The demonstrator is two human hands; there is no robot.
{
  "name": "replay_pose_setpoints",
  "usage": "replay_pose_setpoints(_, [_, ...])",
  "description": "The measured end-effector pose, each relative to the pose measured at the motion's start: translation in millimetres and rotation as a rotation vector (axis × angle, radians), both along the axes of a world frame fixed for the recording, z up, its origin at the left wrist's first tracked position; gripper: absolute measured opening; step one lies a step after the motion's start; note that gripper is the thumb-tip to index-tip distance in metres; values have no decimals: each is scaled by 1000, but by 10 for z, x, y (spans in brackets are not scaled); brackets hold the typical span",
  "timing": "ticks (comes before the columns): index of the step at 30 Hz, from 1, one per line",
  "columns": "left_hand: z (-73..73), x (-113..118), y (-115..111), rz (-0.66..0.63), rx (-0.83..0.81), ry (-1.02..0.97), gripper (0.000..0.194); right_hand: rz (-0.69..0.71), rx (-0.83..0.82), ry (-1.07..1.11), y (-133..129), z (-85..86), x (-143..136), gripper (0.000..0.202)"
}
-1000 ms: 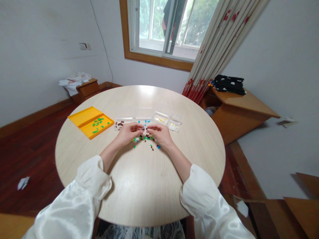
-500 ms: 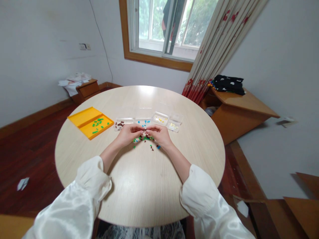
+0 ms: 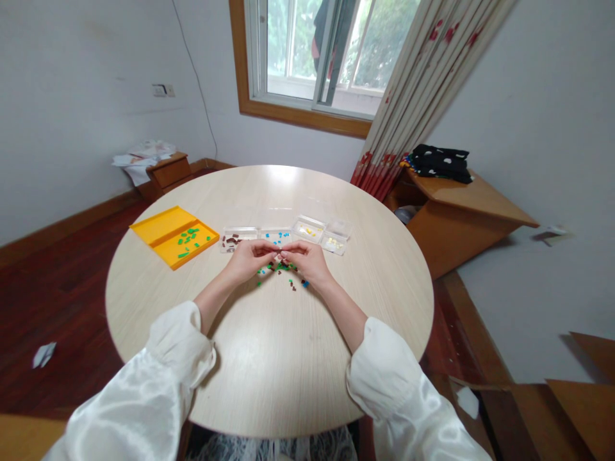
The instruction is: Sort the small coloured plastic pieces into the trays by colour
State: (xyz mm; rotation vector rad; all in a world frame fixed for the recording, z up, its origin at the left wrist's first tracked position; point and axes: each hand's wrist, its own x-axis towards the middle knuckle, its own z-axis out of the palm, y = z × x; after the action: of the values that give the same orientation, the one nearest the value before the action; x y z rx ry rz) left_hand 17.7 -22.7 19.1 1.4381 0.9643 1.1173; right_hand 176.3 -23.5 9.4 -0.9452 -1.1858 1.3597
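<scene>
My left hand [image 3: 250, 259] and my right hand [image 3: 306, 259] meet at the fingertips over the round table. Both are closed in a pinch around a tiny dark brown piece [image 3: 280, 250], mostly hidden by the fingers. Just below them lies a loose pile of small green, brown and blue pieces [image 3: 283, 266]. Behind my hands stand clear trays: one with brown pieces [image 3: 231, 239], one with blue pieces [image 3: 276, 237], one with yellow pieces [image 3: 308, 229] and one with pale yellow pieces [image 3: 334, 243].
An open yellow case [image 3: 163, 224] holding several green pieces [image 3: 189, 238] lies on the left of the round table [image 3: 269, 358]. Beyond the table's right edge, a tilted wooden cabinet [image 3: 466, 218] carries a black cloth [image 3: 441, 163]. Papers [image 3: 148, 152] lie on a low stand at the back left.
</scene>
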Motion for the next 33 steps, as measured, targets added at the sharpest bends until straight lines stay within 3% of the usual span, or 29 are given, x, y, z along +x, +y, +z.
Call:
replay_pose_setpoints(23, [-65,-8,43,4,96,108,24,49,-13,10,3,-37,-2,26])
replay_pose_setpoints(33, [-11,-14,8,62,146,234,17,87,-73,41,12,-55,-13,28])
